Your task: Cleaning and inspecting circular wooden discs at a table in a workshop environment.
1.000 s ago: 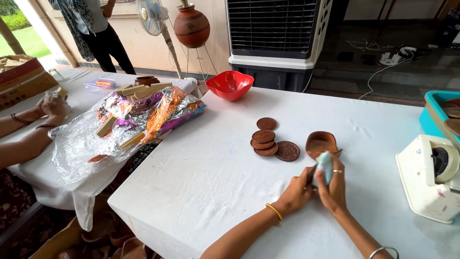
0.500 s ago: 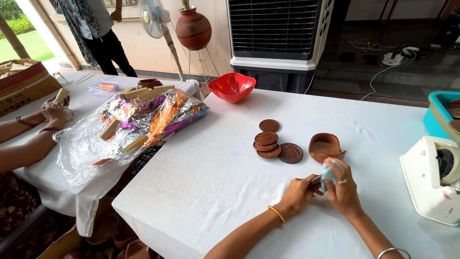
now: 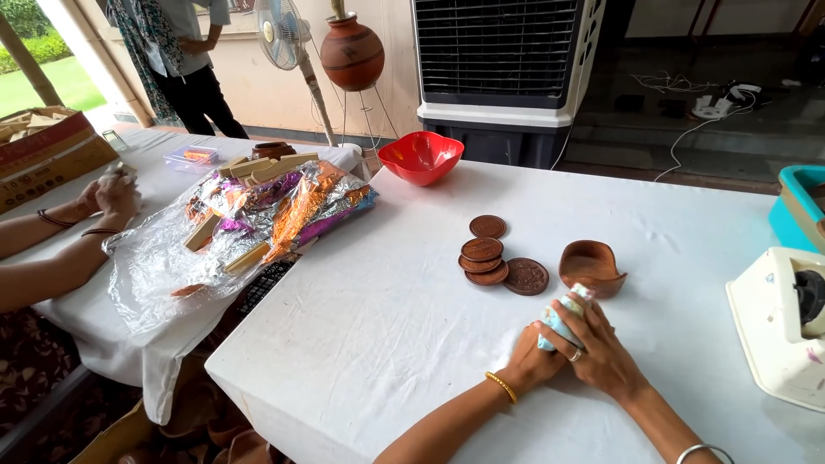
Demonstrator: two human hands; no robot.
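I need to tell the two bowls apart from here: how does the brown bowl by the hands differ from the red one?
The brown bowl is dull and wood-coloured; the red bowl is glossy bright red. The brown bowl sits beside the brown discs, just beyond the person's hands, its rim tipped towards the camera; the red bowl stands level at the table's far edge and looks wider. Both appear empty.

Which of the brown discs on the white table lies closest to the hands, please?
The patterned disc lying flat beside the brown bowl; the others sit farther left, stacked, or alone farther back.
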